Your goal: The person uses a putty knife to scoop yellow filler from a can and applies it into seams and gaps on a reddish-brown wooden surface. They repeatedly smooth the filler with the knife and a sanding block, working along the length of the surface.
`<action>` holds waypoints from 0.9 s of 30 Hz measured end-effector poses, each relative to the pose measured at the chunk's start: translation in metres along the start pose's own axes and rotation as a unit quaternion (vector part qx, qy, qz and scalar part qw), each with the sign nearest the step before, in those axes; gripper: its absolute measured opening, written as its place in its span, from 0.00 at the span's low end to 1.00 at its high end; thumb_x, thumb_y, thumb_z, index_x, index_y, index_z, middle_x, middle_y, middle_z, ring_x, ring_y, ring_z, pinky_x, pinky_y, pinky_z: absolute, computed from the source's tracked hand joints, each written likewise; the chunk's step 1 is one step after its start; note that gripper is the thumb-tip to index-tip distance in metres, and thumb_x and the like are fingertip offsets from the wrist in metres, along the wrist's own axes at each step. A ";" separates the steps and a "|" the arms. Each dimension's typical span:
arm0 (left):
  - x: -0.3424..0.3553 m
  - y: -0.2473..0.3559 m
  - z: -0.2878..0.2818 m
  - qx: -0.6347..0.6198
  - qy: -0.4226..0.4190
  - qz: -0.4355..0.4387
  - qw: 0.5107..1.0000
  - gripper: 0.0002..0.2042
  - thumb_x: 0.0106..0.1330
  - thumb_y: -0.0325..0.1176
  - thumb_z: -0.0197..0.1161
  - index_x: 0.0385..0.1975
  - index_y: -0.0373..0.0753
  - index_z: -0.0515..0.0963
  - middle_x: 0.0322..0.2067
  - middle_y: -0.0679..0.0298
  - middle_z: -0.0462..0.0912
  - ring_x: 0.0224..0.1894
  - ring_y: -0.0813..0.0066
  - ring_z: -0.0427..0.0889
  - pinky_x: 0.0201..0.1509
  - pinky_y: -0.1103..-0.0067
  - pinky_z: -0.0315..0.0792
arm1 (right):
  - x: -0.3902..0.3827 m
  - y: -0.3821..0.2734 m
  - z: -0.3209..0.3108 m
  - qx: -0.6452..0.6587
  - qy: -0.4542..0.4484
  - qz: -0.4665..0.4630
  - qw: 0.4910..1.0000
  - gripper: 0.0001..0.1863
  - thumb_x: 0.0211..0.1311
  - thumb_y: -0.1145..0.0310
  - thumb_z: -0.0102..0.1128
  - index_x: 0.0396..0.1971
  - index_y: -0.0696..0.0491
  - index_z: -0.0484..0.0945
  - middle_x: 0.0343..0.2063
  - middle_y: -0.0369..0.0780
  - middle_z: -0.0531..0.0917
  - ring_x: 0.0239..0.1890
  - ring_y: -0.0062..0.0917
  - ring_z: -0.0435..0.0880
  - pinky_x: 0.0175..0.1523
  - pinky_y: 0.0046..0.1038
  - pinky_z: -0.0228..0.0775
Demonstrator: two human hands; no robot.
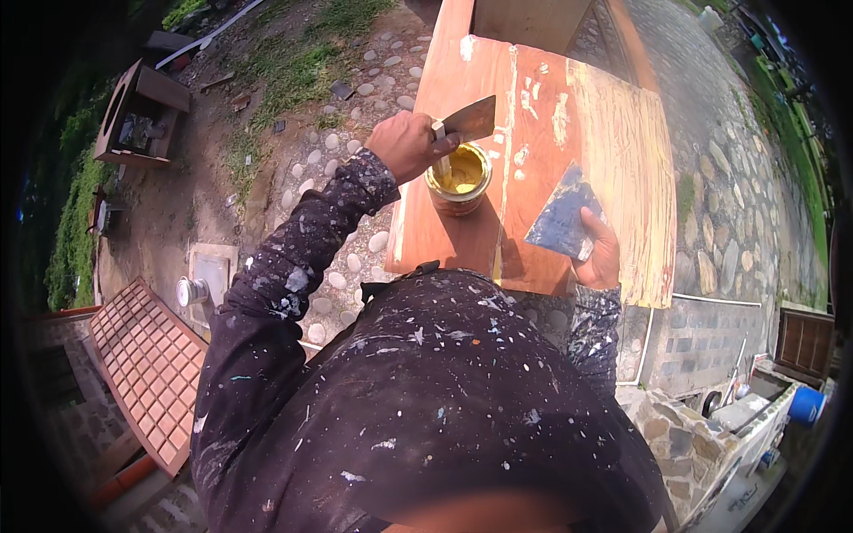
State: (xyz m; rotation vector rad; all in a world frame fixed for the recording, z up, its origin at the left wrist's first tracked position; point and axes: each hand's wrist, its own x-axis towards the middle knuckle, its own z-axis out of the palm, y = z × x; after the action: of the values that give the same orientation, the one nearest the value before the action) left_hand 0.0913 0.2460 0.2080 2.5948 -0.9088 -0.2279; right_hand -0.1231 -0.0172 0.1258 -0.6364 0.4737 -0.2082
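My left hand [404, 147] is closed round a putty knife [473, 118], its dark blade pointing right above the rim of an open can [458, 206]. Yellow putty [464, 172] coats the inside of that can. A pale, narrow piece beside my left fingers reaches down toward the can; whether it belongs to the knife I cannot tell. My right hand [601, 253] grips a wide, grey-blue scraper [566, 216], smeared with pale filler, by its lower right edge. Both tools are over a reddish wooden panel [444, 233], where the can stands.
Pale yellow filler streaks [622, 160] cover the panel's right part, with white patches beside the seam. Left lie pebbled ground, a wooden box [142, 115] and a white bucket [190, 291]. A tiled roof piece [147, 369] is lower left, a stone-walled basin [693, 444] lower right.
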 end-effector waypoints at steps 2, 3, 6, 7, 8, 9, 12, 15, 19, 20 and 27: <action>0.000 0.004 0.020 -0.022 -0.012 -0.041 0.999 0.31 0.64 0.60 0.61 0.22 0.30 0.80 0.21 0.44 0.81 0.29 0.45 0.84 0.38 0.58 0.77 | -0.003 0.003 0.002 -0.007 0.004 0.008 1.000 0.17 0.64 0.78 0.59 0.52 0.62 0.74 0.42 0.43 0.84 0.44 0.30 0.86 0.51 0.34 0.82; 0.004 0.000 0.021 -0.007 0.029 -0.013 0.999 0.31 0.64 0.60 0.61 0.22 0.29 0.80 0.21 0.44 0.81 0.29 0.45 0.84 0.37 0.58 0.77 | -0.004 0.005 0.004 -0.007 -0.002 0.014 1.000 0.16 0.64 0.78 0.58 0.52 0.62 0.74 0.42 0.43 0.85 0.44 0.30 0.86 0.51 0.34 0.82; 0.017 -0.018 0.006 -0.026 0.025 -0.003 0.999 0.30 0.65 0.59 0.60 0.24 0.30 0.81 0.21 0.44 0.80 0.28 0.46 0.83 0.34 0.60 0.77 | -0.006 0.017 0.014 -0.004 0.006 0.032 0.999 0.16 0.64 0.77 0.59 0.52 0.62 0.74 0.42 0.43 0.84 0.44 0.30 0.86 0.51 0.34 0.82; 0.019 -0.023 -0.003 -0.035 0.031 0.001 0.999 0.28 0.66 0.58 0.59 0.26 0.32 0.82 0.21 0.45 0.80 0.28 0.46 0.83 0.34 0.61 0.77 | -0.007 0.022 0.019 -0.009 -0.017 0.034 0.999 0.16 0.64 0.76 0.59 0.51 0.62 0.75 0.43 0.43 0.84 0.44 0.29 0.86 0.51 0.33 0.81; 0.020 -0.028 -0.015 -0.049 0.054 0.022 0.997 0.27 0.66 0.57 0.59 0.27 0.34 0.83 0.21 0.46 0.81 0.28 0.47 0.83 0.33 0.61 0.77 | -0.006 0.028 0.024 -0.015 -0.017 0.057 0.998 0.16 0.64 0.76 0.59 0.51 0.62 0.75 0.43 0.43 0.84 0.44 0.29 0.86 0.52 0.33 0.81; 0.019 -0.029 -0.024 -0.033 0.081 0.037 0.995 0.24 0.68 0.56 0.58 0.29 0.38 0.84 0.21 0.49 0.81 0.28 0.48 0.82 0.33 0.62 0.76 | -0.004 0.034 0.030 -0.019 -0.022 0.071 0.997 0.16 0.64 0.76 0.59 0.51 0.62 0.75 0.43 0.43 0.84 0.44 0.29 0.86 0.52 0.32 0.81; 0.017 -0.017 -0.044 0.015 0.133 0.109 0.985 0.24 0.68 0.55 0.58 0.29 0.38 0.84 0.20 0.50 0.79 0.27 0.49 0.82 0.33 0.63 0.75 | 0.006 0.055 0.042 -0.040 -0.029 0.094 0.994 0.16 0.64 0.76 0.60 0.51 0.63 0.75 0.43 0.43 0.84 0.45 0.29 0.86 0.51 0.30 0.80; 0.011 0.000 -0.058 -0.015 0.134 0.124 0.983 0.24 0.68 0.55 0.58 0.27 0.37 0.84 0.18 0.52 0.78 0.25 0.50 0.81 0.32 0.64 0.74 | 0.014 0.073 0.048 -0.044 -0.074 0.094 0.992 0.17 0.64 0.75 0.59 0.52 0.64 0.75 0.45 0.43 0.83 0.45 0.28 0.85 0.50 0.29 0.79; 0.006 0.018 -0.067 0.012 0.127 0.101 0.987 0.25 0.68 0.55 0.58 0.24 0.36 0.83 0.16 0.52 0.78 0.23 0.50 0.80 0.31 0.63 0.74 | 0.016 0.088 0.063 -0.057 -0.008 0.078 0.995 0.19 0.64 0.76 0.61 0.53 0.64 0.72 0.44 0.45 0.83 0.43 0.28 0.86 0.50 0.30 0.81; 0.004 0.022 -0.067 0.014 0.121 0.085 0.989 0.26 0.68 0.55 0.58 0.23 0.36 0.83 0.16 0.51 0.78 0.23 0.49 0.80 0.30 0.62 0.74 | 0.014 0.091 0.068 -0.058 -0.047 0.062 0.995 0.19 0.64 0.76 0.59 0.54 0.64 0.72 0.43 0.43 0.83 0.42 0.28 0.85 0.49 0.30 0.81; -0.012 0.053 -0.045 0.014 0.158 0.024 0.987 0.29 0.67 0.57 0.57 0.20 0.34 0.81 0.18 0.48 0.79 0.24 0.46 0.81 0.29 0.60 0.74 | 0.013 0.108 0.078 0.038 -0.079 0.091 0.992 0.16 0.66 0.74 0.54 0.51 0.63 0.71 0.43 0.44 0.81 0.44 0.32 0.84 0.50 0.36 0.78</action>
State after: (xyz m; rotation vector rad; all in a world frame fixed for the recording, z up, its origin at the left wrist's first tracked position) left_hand 0.0644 0.2285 0.2714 2.5314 -0.8601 0.2065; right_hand -0.0691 0.1038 0.1096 -0.5279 0.3667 -0.0028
